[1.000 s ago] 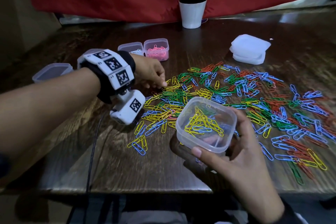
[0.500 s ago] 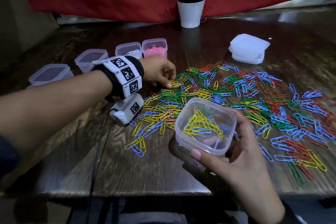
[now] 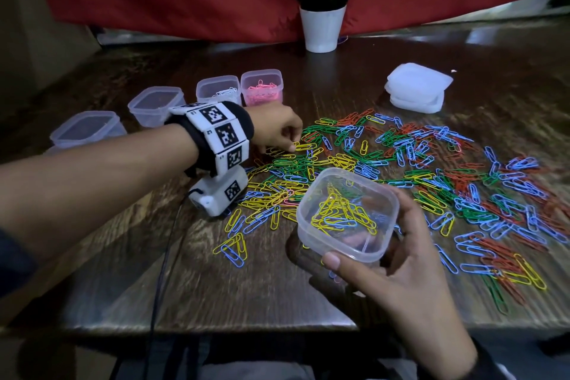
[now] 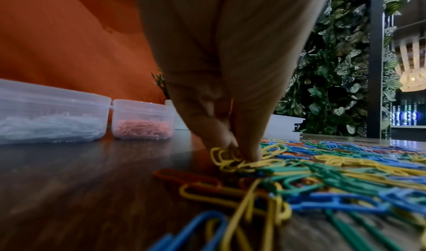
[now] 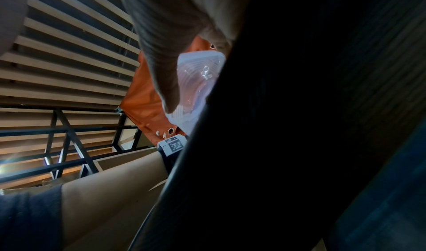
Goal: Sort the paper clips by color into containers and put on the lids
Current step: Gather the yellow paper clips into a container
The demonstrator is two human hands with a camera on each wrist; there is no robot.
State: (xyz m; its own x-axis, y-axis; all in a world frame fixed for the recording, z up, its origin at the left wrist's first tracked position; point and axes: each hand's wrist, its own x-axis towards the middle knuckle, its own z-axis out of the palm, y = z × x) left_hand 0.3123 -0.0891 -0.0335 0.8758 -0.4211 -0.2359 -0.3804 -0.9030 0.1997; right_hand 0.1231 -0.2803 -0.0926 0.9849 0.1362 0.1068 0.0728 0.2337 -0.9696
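Observation:
A wide heap of paper clips (image 3: 416, 170) in yellow, green, blue and red covers the wooden table (image 3: 216, 281). My left hand (image 3: 279, 133) reaches to the heap's far left edge. Its fingertips (image 4: 239, 151) pinch a small bunch of yellow clips (image 4: 230, 160) on the tabletop. My right hand (image 3: 398, 268) holds a clear container (image 3: 347, 214) above the table's near edge, thumb on its near rim. Inside lie mostly yellow clips (image 3: 339, 213) and a few blue ones. The right wrist view shows only the container's underside (image 5: 200, 83) past a finger.
At the back left stand a container of pink clips (image 3: 262, 88), one of white clips (image 3: 219, 91) and two that look empty (image 3: 155, 105) (image 3: 86, 129). A stack of white lids (image 3: 416, 86) lies at the back right. A potted plant (image 3: 324, 0) stands behind.
My left hand has moved farther along the heap's left edge and closed its fingertips on yellow clips. The right hand and its container have stayed nearly still.

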